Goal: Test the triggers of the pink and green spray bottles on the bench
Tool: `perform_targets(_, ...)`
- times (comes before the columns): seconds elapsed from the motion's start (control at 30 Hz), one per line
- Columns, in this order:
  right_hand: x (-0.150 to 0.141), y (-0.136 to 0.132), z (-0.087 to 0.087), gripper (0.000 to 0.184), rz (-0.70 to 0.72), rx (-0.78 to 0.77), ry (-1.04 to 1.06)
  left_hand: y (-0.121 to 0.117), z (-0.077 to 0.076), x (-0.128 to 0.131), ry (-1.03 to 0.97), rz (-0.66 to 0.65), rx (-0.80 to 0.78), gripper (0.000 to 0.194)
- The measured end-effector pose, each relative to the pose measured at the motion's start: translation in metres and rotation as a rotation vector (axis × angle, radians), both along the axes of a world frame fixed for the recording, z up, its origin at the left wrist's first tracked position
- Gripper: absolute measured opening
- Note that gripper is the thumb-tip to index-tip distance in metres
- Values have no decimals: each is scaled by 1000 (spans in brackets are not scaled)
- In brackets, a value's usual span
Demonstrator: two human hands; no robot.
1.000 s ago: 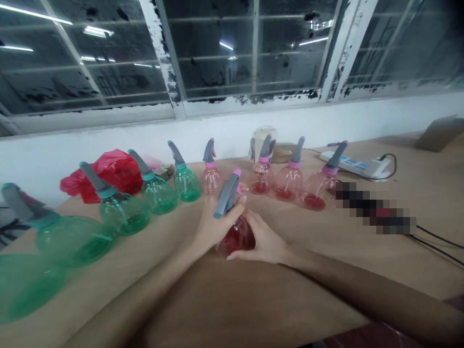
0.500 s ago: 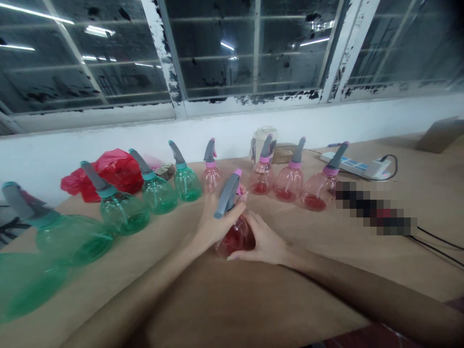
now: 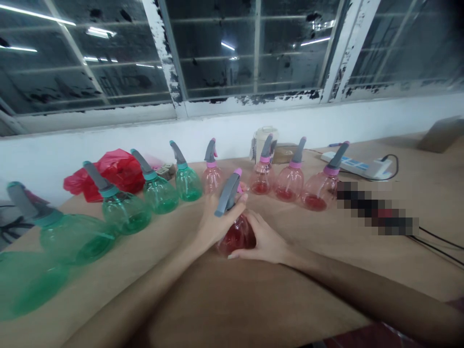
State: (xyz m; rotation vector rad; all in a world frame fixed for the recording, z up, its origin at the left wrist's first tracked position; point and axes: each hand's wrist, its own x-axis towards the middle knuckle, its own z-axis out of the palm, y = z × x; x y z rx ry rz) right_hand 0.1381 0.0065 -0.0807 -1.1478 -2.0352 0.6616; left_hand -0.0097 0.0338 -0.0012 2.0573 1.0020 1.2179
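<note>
A pink spray bottle (image 3: pixel 235 236) with a grey trigger head (image 3: pixel 228 193) stands on the brown table (image 3: pixel 253 299) in front of me. My left hand (image 3: pixel 213 222) is wrapped round its neck and trigger head. My right hand (image 3: pixel 266 241) cups the round pink body from the right. Both hands are closed on this bottle.
A curved row of spray bottles stands behind: green ones (image 3: pixel 159 193) to the left, pink ones (image 3: pixel 290 181) to the right. A red plastic bag (image 3: pixel 108 171) lies at the back left. A white power strip (image 3: pixel 358 165) with cables sits at the back right, under the window wall.
Hardly anything differs: my left hand's fingers shift slightly on the trigger head, and the view drifts a little. The bottle stays in place.
</note>
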Motion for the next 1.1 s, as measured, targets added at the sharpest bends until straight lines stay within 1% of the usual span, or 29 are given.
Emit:
perform_targets(0.2, 1, 1, 0, 85, 22, 23, 9, 1, -2, 0, -4, -34, 12, 21)
perform_targets(0.53, 2, 2, 1, 87, 51, 22, 24, 1, -5, 0, -11, 5, 35, 23)
perform_targets(0.7, 2, 2, -1, 87, 61, 13, 35, 1, -1, 1, 7, 1, 22, 15)
perform_targets(0.87, 0, 0, 2, 91, 70, -27, 74, -2, 5, 3, 50, 46, 43, 4)
perform_targets(0.93, -1, -1, 5, 92, 94, -38, 110, -4, 6, 4, 45, 59, 43, 5)
perform_targets(1.03, -4, -4, 9, 88, 130, -33, 182, -6, 5, 3, 26, 92, 67, 11)
perform_targets(1.1, -4, -5, 9, 88, 112, -43, 197, -6, 4, 2, 19, 84, 75, 10)
